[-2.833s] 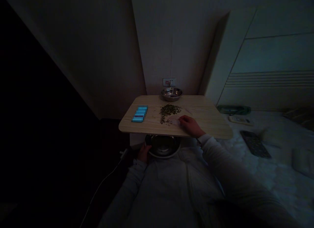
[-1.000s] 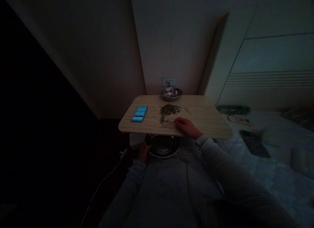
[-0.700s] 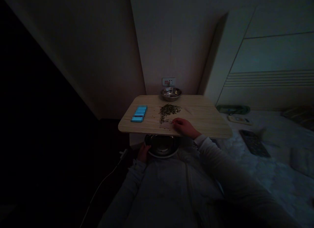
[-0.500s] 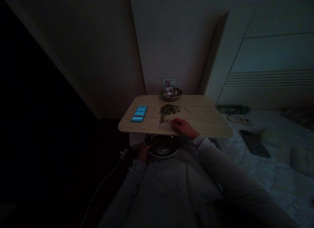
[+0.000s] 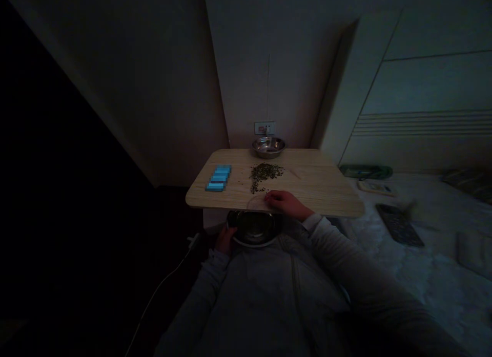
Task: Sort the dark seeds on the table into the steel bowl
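My left hand (image 5: 225, 240) grips the left rim of a wide metal bowl (image 5: 254, 234), held on my lap just below the front edge of the small wooden table (image 5: 326, 188). Pinched in my right hand (image 5: 285, 202) is a thin, see-through flat piece (image 5: 257, 203), perhaps plastic, lying against the tabletop at that front edge. Beyond it, small dark green grains (image 5: 265, 171) lie scattered in a loose heap, with a thin trail of them toward my right hand. Dim light hides the grains' exact kind and the bowl's contents.
At the table's back edge stands a smaller metal bowl (image 5: 268, 147), below a wall socket (image 5: 264, 128). A blurred-out blue device (image 5: 219, 178) lies on the left. A bed (image 5: 434, 275) on the right bears a dark flat object (image 5: 398, 225). A white cable (image 5: 157, 289) hangs at left.
My right hand has drawn the clear flat piece toward me, to the table's front edge. Some grains near it have left the tabletop. My left hand and the bowl stay in place.
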Available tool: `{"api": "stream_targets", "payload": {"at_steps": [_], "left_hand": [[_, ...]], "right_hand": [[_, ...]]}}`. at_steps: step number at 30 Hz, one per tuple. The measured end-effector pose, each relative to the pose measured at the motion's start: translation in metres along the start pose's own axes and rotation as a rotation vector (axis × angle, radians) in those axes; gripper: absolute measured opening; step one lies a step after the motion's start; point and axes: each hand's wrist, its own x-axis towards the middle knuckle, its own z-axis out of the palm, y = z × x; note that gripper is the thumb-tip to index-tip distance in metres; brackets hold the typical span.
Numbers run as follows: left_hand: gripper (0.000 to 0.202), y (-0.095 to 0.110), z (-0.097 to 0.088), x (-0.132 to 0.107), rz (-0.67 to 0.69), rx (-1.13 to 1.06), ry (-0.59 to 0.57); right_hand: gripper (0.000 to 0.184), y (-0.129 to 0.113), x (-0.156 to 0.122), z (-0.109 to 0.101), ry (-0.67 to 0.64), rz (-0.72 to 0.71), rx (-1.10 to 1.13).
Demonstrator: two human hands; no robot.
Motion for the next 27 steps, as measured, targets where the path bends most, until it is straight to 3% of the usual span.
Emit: {"api": "stream_targets", "payload": {"at_steps": [5,11,15,21,27], "left_hand": [[0.011,-0.009,-0.002,0.005,-0.030,0.027,0.027],[0.024,-0.025,-0.005,0.012,-0.045,-0.060,0.019],[0.027,-0.030,-0.006,0.015,-0.060,-0.058,0.030],[0.030,-0.029,-0.006,0.015,-0.049,-0.050,0.018],[0.013,-0.017,-0.005,0.010,-0.038,0.006,0.036]], "right_hand": [[0.015,0.001,0.000,-0.002,0.021,0.041,0.092],[0.022,0.013,0.005,-0.019,0.346,0.064,0.142],[0.019,0.020,0.006,-0.034,0.474,0.119,0.081],[0.018,0.020,0.004,-0.033,0.470,0.095,-0.104],[0.021,0.016,0.001,-0.029,0.386,0.125,-0.206]]}}
